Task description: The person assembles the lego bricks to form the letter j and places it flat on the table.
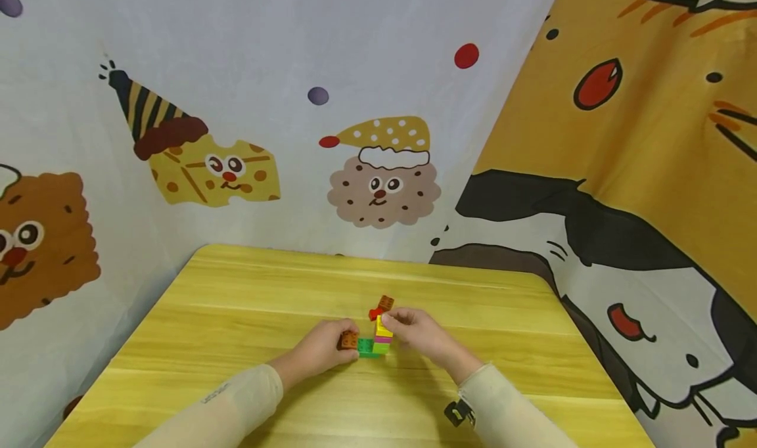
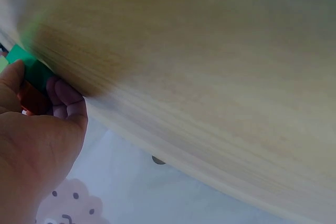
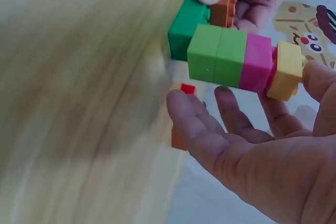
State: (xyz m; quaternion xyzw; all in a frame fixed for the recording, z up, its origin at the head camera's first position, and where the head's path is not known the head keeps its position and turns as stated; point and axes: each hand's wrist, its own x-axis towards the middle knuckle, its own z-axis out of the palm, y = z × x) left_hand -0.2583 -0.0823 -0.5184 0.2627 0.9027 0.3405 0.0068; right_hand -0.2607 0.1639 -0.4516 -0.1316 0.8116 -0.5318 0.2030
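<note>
My left hand (image 1: pixel 316 349) grips the left end of a toy brick build, its thumb on a dark green brick (image 3: pixel 185 27) and its fingers round an orange brick (image 1: pixel 349 340). From the green base rises a stack: light green bricks (image 3: pixel 216 53), a pink brick (image 3: pixel 255 62), a thin strip of red (image 3: pixel 272 71) and a yellow brick (image 1: pixel 384 329) on top. My right hand (image 1: pixel 427 335) pinches the yellow brick, thumb against its studded top. That brick sits slightly tilted against the pink one. The other right fingers spread beside the stack.
Just behind the build, a loose red brick (image 1: pixel 375 313) and another orange brick (image 1: pixel 386 301) lie on the wooden table (image 1: pixel 266 284). A small black object (image 1: pixel 457 412) is by the right sleeve. A printed cloth (image 1: pixel 284 231) hangs behind the table.
</note>
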